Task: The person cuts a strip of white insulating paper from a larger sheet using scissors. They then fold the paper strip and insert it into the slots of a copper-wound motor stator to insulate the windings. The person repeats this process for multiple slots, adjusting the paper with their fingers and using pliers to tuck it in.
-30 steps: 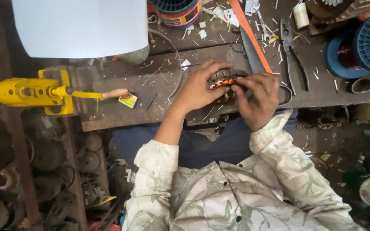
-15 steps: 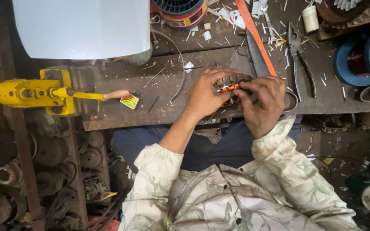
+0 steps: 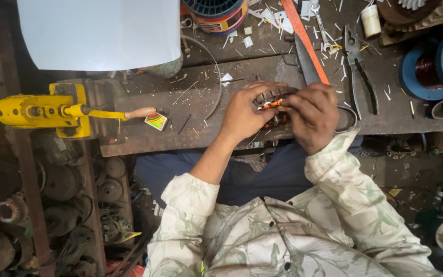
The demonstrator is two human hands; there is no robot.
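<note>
A round metal motor stator with copper-orange windings lies on the dark workbench. My left hand grips its left side, fingers curled over the rim. Pressed against its right side, my right hand pinches at the orange winding between the two hands. Most of the stator is hidden under my fingers.
A yellow hand-crank winder is clamped at the bench's left end. A white sheet lies at the back. Pliers, scissors, an orange strip, a blue wire spool and paper scraps litter the right. Old motor parts fill the floor left.
Both hands stay on the stator with only small finger movement. The view has shifted so the hands sit further right and slightly higher in the frame.
</note>
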